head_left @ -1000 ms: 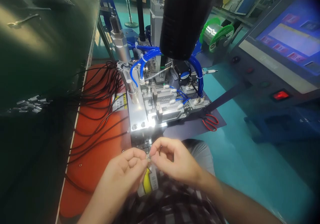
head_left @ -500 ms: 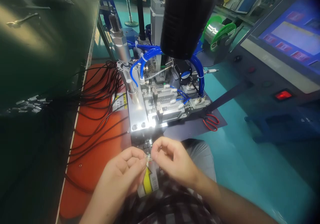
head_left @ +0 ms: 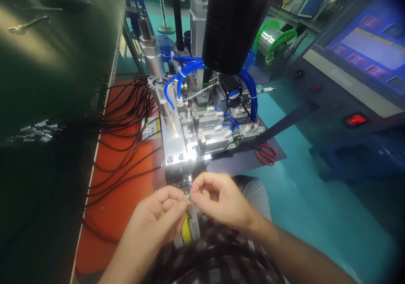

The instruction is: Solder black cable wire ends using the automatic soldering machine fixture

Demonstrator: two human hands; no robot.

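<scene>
My left hand (head_left: 158,220) and my right hand (head_left: 218,199) meet just below the front edge of a metal fixture (head_left: 196,136). Both are closed in a pinch, fingertip to fingertip, on a tiny metal part (head_left: 189,198) between them. What the part is I cannot make out. Beneath the hands lies a yellow and white warning label (head_left: 189,230). Several thin black wires (head_left: 126,123) fan out over the orange mat (head_left: 120,199) to the left of the hands.
The fixture carries blue air hoses (head_left: 186,71) and a silver cylinder (head_left: 152,52). A black ribbed tube (head_left: 232,22) hangs above it. Red-handled scissors (head_left: 265,153) lie to the right. A green solder spool (head_left: 274,41), a touchscreen panel (head_left: 363,47) and a lit red switch (head_left: 355,120) stand further right.
Both hands keep their pinch on the small part and have shifted only slightly. The view has barely moved.
</scene>
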